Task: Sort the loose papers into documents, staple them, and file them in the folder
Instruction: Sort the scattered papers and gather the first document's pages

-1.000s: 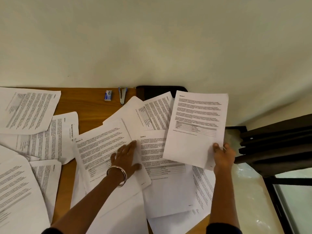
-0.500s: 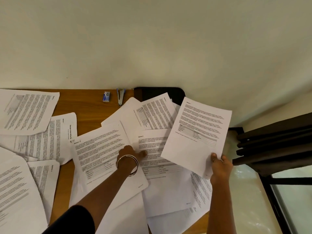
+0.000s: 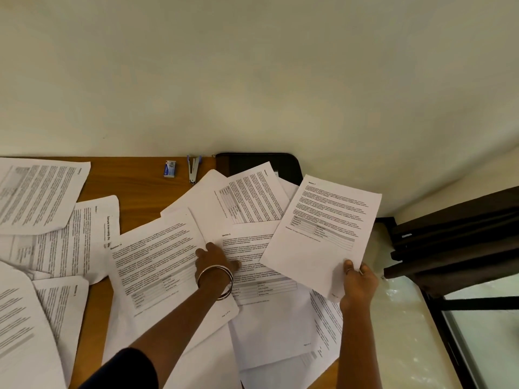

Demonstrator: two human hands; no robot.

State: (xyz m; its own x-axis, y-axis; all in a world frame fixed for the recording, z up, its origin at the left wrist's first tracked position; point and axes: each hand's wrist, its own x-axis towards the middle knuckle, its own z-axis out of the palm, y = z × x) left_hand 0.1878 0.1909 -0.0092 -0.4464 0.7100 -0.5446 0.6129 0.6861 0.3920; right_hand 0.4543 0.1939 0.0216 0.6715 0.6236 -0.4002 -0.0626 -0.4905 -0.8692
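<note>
Right hand (image 3: pixel 358 284) fingers pinch one sheet (image 3: pixel 323 234) by its corner, left hand (image 3: pixel 216 258) fingers curled on the pile (image 3: pixel 157 262) at nine o'clock: sheet may droop, neighbours may drag along.

white papers (image 3: pixel 157 265), black folder (image 3: pixel 283 165), brown table (image 3: pixel 134 189)

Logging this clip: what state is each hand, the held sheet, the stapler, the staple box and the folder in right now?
Left hand: resting on the overlapping papers, holding nothing.
Right hand: pinching a sheet's lower edge.
Held sheet: lifted, printed side up.
Stapler: lying untouched.
Staple box: closed.
Folder: partly covered by papers.
</note>
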